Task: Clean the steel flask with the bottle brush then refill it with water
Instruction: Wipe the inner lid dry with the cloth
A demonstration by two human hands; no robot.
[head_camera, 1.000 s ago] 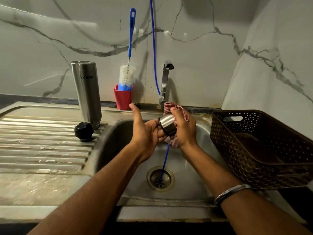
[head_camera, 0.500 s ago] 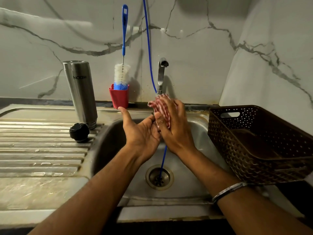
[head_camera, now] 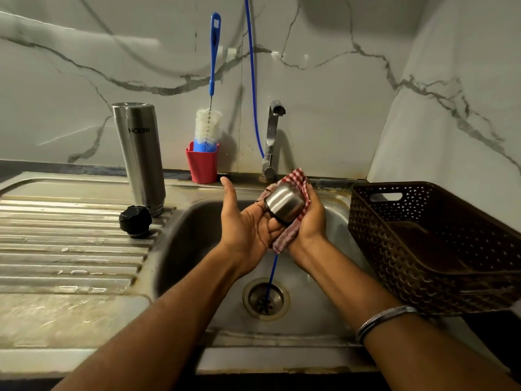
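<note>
Brown perforated basket [head_camera: 439,249] sits at the sink's [head_camera: 197,249] right edge. Steel flask [head_camera: 139,156], lettering mirrored and unreadable, stands inverted on the drainboard, well apart from both hands. Red cup [head_camera: 202,166] holds the bottle brush [head_camera: 210,119]. Right hand [head_camera: 308,221] grips a checked cloth [head_camera: 293,210] around the steel cap [head_camera: 284,203]; left hand [head_camera: 246,221], fingers spread, supports it. Black stopper [head_camera: 135,220] beside the flask.

The cloth [head_camera: 301,190] in my right hand [head_camera: 308,221] is red-and-white checked, around a silver steel cup [head_camera: 284,204]. At left the flask [head_camera: 140,156] is silver, its stopper [head_camera: 135,220] black. The brush [head_camera: 210,119] is blue-handled with white bristles, in a red holder [head_camera: 202,166]. The basket [head_camera: 439,249] at right is dark brown, and the wall [head_camera: 338,52] is white marble, grey-veined.
</note>
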